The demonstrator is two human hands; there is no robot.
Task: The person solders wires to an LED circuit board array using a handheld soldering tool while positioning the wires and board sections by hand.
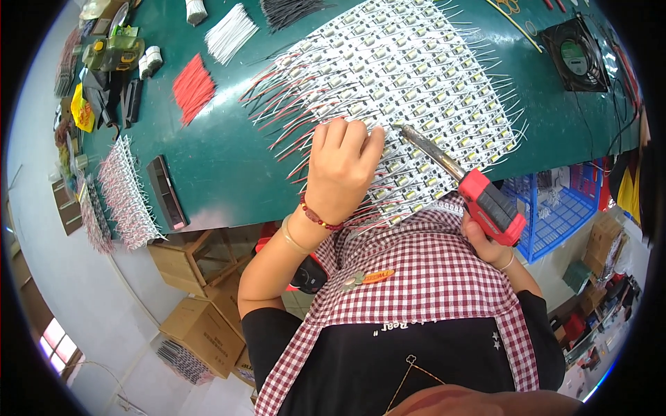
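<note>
plainly, in the head view, the white board panel [409, 76] is laid across the green desk [229, 163], fringed with thin wires [288, 107]. it is likely light, stiff yet fragile, best taken by its edges. the soldering iron [468, 182] should be held by its red-and-black handle [495, 206], never the metal barrel [433, 150]. that handle is wrapped by the right hand [490, 251], barrel slanted toward the panel. the left hand [343, 161] is bent over the panel; whether anything is pinched cannot be told, its fingertips hidden.

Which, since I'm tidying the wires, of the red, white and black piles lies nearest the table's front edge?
The red wire pile; both the white pile and the black pile lie farther back.
</note>
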